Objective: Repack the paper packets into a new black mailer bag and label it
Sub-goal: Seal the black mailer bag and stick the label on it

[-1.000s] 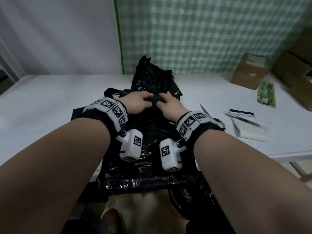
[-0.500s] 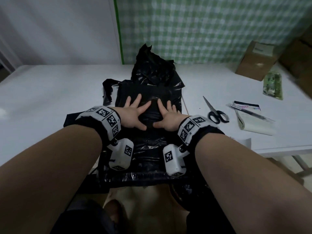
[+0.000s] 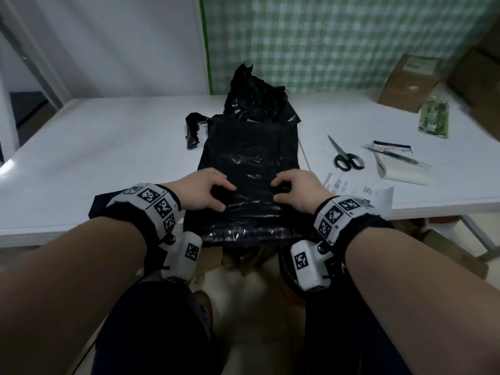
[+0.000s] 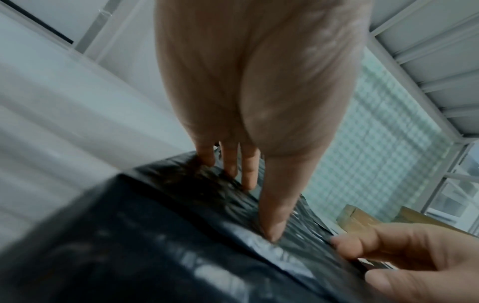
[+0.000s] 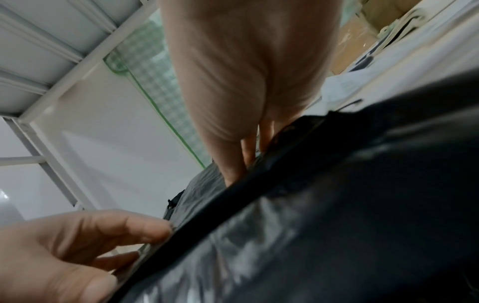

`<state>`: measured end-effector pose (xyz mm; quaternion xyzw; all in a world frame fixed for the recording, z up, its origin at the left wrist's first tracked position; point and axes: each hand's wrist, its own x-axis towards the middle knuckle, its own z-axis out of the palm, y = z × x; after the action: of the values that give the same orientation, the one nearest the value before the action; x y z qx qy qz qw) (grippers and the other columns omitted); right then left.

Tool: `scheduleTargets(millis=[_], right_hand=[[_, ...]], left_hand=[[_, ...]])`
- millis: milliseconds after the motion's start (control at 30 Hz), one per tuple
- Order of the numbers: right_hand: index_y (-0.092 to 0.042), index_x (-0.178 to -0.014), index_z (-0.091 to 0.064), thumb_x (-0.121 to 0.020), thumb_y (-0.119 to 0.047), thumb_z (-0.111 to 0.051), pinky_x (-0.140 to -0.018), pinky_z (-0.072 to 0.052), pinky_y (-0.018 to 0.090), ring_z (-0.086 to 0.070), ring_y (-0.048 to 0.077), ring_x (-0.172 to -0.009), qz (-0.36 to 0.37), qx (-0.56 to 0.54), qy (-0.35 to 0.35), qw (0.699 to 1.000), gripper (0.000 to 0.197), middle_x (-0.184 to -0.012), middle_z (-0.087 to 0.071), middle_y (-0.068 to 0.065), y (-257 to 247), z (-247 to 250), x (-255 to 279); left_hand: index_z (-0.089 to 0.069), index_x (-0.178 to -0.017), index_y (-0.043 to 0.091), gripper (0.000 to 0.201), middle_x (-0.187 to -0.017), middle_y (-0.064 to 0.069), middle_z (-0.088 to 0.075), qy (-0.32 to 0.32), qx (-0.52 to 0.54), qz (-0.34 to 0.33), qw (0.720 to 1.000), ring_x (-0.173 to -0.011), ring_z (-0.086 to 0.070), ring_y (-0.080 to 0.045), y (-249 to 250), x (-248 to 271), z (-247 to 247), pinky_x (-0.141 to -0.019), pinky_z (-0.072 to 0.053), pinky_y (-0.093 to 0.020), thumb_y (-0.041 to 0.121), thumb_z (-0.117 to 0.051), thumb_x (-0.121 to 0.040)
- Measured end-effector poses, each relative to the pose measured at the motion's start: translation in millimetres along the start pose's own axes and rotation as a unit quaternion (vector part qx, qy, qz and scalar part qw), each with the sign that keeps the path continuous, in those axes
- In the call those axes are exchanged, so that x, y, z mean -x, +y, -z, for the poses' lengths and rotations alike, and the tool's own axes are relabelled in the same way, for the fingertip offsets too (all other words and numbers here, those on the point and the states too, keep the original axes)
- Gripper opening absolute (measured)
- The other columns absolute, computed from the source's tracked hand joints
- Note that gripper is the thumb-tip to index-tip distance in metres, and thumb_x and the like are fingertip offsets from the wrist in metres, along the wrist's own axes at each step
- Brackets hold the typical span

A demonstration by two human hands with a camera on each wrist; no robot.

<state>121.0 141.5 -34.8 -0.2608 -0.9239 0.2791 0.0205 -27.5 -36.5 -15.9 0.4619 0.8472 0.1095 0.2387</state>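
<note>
The new black mailer bag lies flat on the white table, its near end hanging over the front edge. My left hand and right hand sit side by side on its near part, fingers curled and thumbs drawn in, pinching the plastic. In the left wrist view my fingers and thumb dig into the glossy bag. The right wrist view shows a raised fold of the bag under my hand. No paper packets are visible.
A crumpled old black bag stands just behind the mailer, a black strip to its left. Right of the bag lie scissors, a printed label, a notepad with pen, a green packet and a cardboard box.
My hands slid toward me along the bag. Half a second ago the fingers were spread flat on it; now they are curled and pinch the plastic.
</note>
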Motion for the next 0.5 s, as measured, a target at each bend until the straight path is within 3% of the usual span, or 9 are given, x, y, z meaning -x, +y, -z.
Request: scheduleTargets(millis=[133,200,300,333,433,500], right_hand=[[-0.017,-0.092,-0.072,-0.077,-0.018,-0.073,-0.089,-0.043,0.023,-0.059,0.018,-0.101,0.002,0.005,0.036,0.999,0.014,-0.105,-0.065,0.002,0.6,-4.1,17.6],[-0.019,-0.085,-0.071,-0.077,-0.020,-0.072,-0.085,-0.049,0.027,-0.061,0.016,-0.090,0.004,-0.006,0.031,0.999,0.007,-0.092,-0.067,-0.001,-2.9,-8.4,24.5],[-0.023,-0.078,-0.068,-0.077,-0.024,-0.073,-0.076,-0.048,0.023,-0.058,0.009,-0.077,0.019,-0.023,0.022,0.999,0.005,-0.078,-0.063,-0.007,-12.0,-16.3,32.6],[-0.025,-0.077,-0.067,-0.077,-0.025,-0.074,-0.074,-0.046,0.021,-0.058,0.008,-0.076,0.028,-0.031,0.018,0.999,0.007,-0.076,-0.062,-0.009,-15.5,-19.2,34.1],[-0.028,-0.074,-0.065,-0.075,-0.027,-0.075,-0.073,-0.043,0.018,-0.059,0.006,-0.075,0.049,-0.057,-0.001,0.997,0.010,-0.074,-0.061,-0.012,-28.9,-28.4,36.9],[-0.027,-0.077,-0.067,-0.075,-0.027,-0.076,-0.074,-0.043,0.017,-0.059,0.005,-0.076,0.061,-0.069,-0.011,0.996,0.009,-0.076,-0.062,-0.012,-40.4,-34.8,37.2]], left_hand=[[-0.065,-0.107,0.025,0.035,-0.110,0.002,-0.052,0.054,0.007,0.016,0.998,-0.102,-0.050,-0.013,-3.8,19.7,-9.1,-0.092,-0.040,-0.024,0.022,-0.076,-0.073],[-0.067,-0.096,0.020,0.025,-0.095,0.003,-0.057,0.097,0.053,0.051,0.993,-0.091,-0.053,-0.012,-7.5,26.5,-15.3,-0.079,-0.041,-0.024,0.018,-0.076,-0.073],[-0.068,-0.088,0.014,0.019,-0.078,0.003,-0.057,0.163,0.101,0.103,0.976,-0.080,-0.052,-0.015,-12.7,36.9,-20.7,-0.062,-0.038,-0.021,0.012,-0.076,-0.071],[-0.069,-0.089,0.013,0.020,-0.078,0.002,-0.056,0.174,0.113,0.115,0.971,-0.080,-0.052,-0.016,-14.1,40.3,-21.5,-0.061,-0.038,-0.021,0.011,-0.076,-0.071],[-0.068,-0.093,0.012,0.022,-0.088,-0.002,-0.055,0.183,0.135,0.148,0.963,-0.087,-0.052,-0.016,-19.1,46.7,-21.5,-0.073,-0.039,-0.024,0.007,-0.074,-0.072],[-0.067,-0.086,0.015,0.017,-0.087,-0.003,-0.055,0.189,0.152,0.172,0.955,-0.084,-0.052,-0.018,-22.9,48.2,-20.6,-0.075,-0.041,-0.026,0.005,-0.073,-0.072]])
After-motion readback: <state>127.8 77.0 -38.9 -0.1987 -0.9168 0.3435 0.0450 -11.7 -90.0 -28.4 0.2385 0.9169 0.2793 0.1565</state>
